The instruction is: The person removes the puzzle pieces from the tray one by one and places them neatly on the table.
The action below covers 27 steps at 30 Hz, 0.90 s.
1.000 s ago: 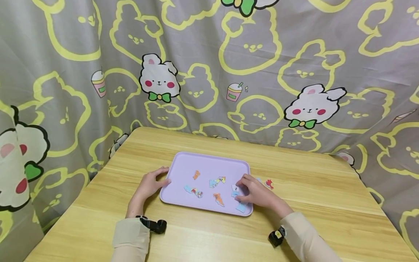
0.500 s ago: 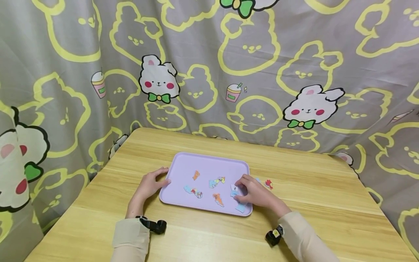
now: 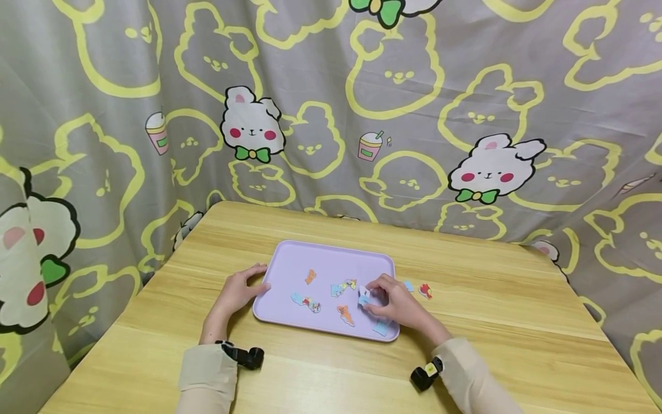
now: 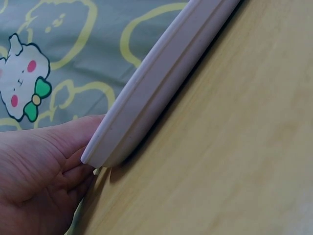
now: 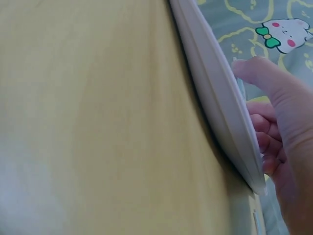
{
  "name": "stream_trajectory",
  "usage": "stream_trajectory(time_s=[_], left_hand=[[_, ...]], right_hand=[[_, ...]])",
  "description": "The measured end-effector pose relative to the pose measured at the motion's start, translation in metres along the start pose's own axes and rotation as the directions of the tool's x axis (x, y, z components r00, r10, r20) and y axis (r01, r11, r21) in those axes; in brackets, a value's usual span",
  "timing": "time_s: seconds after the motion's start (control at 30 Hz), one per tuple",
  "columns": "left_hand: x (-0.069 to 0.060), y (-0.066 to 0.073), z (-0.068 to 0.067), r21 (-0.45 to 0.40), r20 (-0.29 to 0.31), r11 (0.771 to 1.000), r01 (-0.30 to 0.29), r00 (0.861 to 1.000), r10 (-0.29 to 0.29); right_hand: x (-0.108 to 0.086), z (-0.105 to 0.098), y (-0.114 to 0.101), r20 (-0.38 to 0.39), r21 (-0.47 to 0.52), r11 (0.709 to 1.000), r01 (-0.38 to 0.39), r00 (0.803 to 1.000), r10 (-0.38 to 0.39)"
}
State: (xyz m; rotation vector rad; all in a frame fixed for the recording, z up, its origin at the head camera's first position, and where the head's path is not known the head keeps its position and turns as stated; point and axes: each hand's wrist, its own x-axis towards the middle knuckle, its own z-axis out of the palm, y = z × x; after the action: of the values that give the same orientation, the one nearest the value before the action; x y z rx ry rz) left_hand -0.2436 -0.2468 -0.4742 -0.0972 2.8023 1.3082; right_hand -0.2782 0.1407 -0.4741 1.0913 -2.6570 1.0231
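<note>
A lilac tray [image 3: 289,253] lies on the wooden table. At its left end my left hand [image 3: 239,293] grips the rim, thumb over the edge and fingers outside; the left wrist view shows this hand [image 4: 44,171] at the tray's corner. Over the tray's right part, my right hand [image 3: 398,302] pinches a white and light-blue puzzle piece [image 3: 364,295] between thumb and fingers. Just left of it are a blue-and-yellow piece [image 3: 341,288] and an orange piece [image 3: 345,315]. In the right wrist view the tray wall hides what my right hand [image 5: 288,117] holds.
Also in the tray are a small orange piece [image 3: 310,276], a blue-and-red piece [image 3: 306,302] and a light-blue piece [image 3: 380,328]. On the table right of the tray lie a red piece [image 3: 426,291] and a light-blue one [image 3: 408,286]. A patterned curtain [image 3: 310,115] stands behind the table.
My right hand has moved a little left with the white and light-blue puzzle piece. More of the light-blue piece beside the tray shows now. My left hand stays on the rim.
</note>
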Motion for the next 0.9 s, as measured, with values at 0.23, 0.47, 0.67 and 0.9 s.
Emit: stream_trajectory(time_s=[0.23,0.47,0.67,0.9], left_hand=[[0.0004,-0.0002,0.0001,0.001,0.001,1.0,-0.003,1.0,0.003],[-0.0002,0.0009,0.0005,0.0,0.005,1.0,-0.003,1.0,0.003],[-0.0013,0.002,-0.0001,-0.002,0.004,1.0,0.002,1.0,-0.002],[-0.0013,0.0015,-0.0008,0.013,0.005,1.0,-0.007,1.0,0.007]], right_hand=[[0.0002,0.0032,0.0037,-0.057,0.061,0.998,0.006,0.998,-0.002],[-0.0004,0.0026,0.0045,-0.069,0.063,0.998,0.019,0.998,-0.014],[-0.002,0.0013,0.0075,-0.082,0.045,0.999,0.021,0.996,-0.017],[-0.0055,-0.0033,0.0088,-0.094,0.024,1.0,-0.01,0.996,0.012]])
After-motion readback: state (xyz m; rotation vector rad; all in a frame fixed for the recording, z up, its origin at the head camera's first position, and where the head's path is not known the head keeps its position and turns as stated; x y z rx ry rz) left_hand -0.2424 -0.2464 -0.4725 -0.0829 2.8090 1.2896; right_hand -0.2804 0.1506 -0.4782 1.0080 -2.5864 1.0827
